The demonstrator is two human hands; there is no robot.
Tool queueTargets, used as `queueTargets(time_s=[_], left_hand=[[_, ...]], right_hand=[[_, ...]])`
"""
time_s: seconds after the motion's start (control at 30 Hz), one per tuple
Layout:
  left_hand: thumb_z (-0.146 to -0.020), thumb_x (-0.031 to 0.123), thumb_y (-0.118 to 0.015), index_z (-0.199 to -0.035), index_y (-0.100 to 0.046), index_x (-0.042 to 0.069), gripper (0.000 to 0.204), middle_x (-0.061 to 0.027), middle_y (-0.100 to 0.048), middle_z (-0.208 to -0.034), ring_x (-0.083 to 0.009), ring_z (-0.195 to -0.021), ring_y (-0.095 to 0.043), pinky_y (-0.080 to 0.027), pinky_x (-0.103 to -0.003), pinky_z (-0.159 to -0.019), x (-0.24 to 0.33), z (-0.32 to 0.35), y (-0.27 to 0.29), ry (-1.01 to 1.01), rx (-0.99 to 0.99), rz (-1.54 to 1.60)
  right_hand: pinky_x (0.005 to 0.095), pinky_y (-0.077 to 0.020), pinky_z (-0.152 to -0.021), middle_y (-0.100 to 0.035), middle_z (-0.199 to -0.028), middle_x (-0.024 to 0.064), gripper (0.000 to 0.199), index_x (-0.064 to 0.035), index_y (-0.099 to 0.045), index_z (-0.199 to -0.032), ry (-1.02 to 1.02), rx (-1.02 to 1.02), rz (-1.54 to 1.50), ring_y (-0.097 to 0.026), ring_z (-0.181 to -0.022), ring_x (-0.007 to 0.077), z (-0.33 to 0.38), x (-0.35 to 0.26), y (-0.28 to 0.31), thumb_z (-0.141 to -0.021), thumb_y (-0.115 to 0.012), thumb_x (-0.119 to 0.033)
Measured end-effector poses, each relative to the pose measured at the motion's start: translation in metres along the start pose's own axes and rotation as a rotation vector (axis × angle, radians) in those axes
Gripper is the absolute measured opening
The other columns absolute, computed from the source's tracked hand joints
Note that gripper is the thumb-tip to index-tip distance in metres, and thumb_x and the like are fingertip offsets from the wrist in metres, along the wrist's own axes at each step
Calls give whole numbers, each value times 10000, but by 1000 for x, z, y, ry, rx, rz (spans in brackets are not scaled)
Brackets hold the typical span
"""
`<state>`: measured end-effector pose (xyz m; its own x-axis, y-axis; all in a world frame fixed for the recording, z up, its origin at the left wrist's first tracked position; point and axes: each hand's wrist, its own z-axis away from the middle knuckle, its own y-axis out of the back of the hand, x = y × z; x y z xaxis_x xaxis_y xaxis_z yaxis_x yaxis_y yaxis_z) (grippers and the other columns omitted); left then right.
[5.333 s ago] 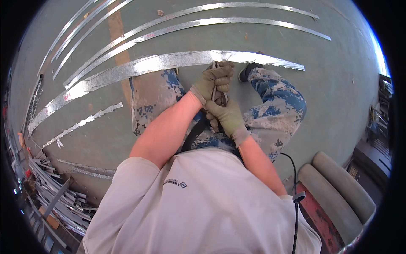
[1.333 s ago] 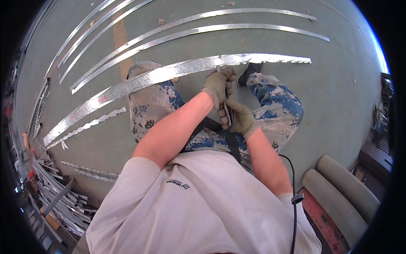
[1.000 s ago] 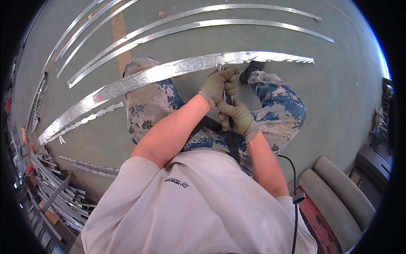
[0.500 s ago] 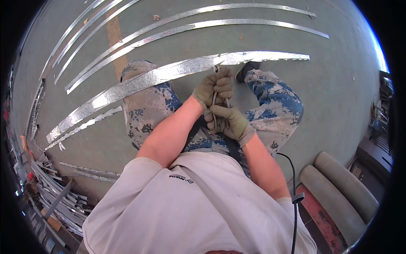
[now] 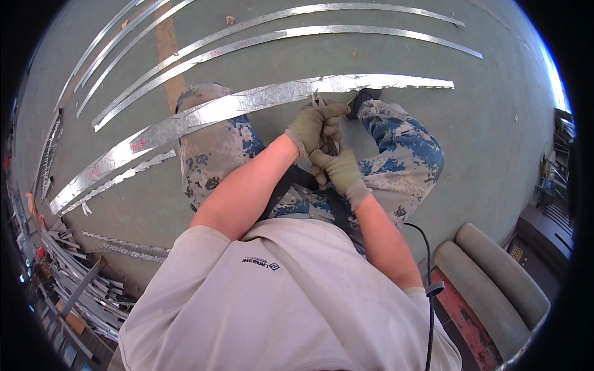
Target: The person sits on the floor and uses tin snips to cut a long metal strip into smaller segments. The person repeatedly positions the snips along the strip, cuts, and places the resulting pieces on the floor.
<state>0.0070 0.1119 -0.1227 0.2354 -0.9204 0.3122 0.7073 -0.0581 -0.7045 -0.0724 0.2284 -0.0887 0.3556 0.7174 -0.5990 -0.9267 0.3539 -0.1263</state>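
A long, shiny galvanized sheet-metal strip (image 5: 266,99) lies in front of me, across my left knee and past my right foot. Both hands wear olive-grey work gloves. My left hand (image 5: 317,123) is closed around the upper part of a pair of tin snips (image 5: 316,98), whose jaws meet the strip's near edge. Lower down, my right hand (image 5: 337,170) grips the handles, which the gloves mostly hide. Small jagged notches show along the strip's near edge toward its right end.
Several narrower metal strips (image 5: 334,29) lie on the green floor beyond. A ragged offcut (image 5: 124,180) is by my left knee. Scrap metal (image 5: 80,278) is heaped at the lower left. Two padded grey rolls (image 5: 482,297) and a black cable (image 5: 428,260) are at the right.
My hands have shifted slightly, and the snips' handles, spread before, are now mostly covered by the gloves. The long strip's left end has slid a little left and nearer.
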Motion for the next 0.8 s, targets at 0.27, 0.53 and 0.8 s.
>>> queueTargets(time_s=[0.27, 0.53, 0.8], left_hand=[[-1010, 186, -688, -1258, -642, 10, 307, -23, -637, -890, -128, -748, -611, -546, -331, -715, 1, 7, 4, -120, 15, -85], [-1031, 210, -661, -1252, -634, 42, 279, -115, -696, -1101, -242, -994, -684, -581, -424, -860, 15, 14, 37, -303, 178, 163], [-1054, 323, -641, -1284, -610, 93, 327, -126, -715, -1192, -320, -1117, -697, -599, -480, -906, 28, 13, 34, -439, 191, 102]], right_hand=[[348, -470, -447, -673, -717, 95, 252, -45, -659, -1018, -18, -178, -114, -587, -488, 182, -9, 3, 13, -950, -774, -259], [329, -528, -505, -728, -867, 100, 309, -36, -680, -1072, -115, -356, -394, -663, -610, 185, 0, -7, 12, -1084, -587, -331], [355, -588, -588, -763, -957, 142, 394, -10, -687, -1113, -106, -335, -338, -698, -661, 213, -3, -2, 14, -1093, -553, -381]])
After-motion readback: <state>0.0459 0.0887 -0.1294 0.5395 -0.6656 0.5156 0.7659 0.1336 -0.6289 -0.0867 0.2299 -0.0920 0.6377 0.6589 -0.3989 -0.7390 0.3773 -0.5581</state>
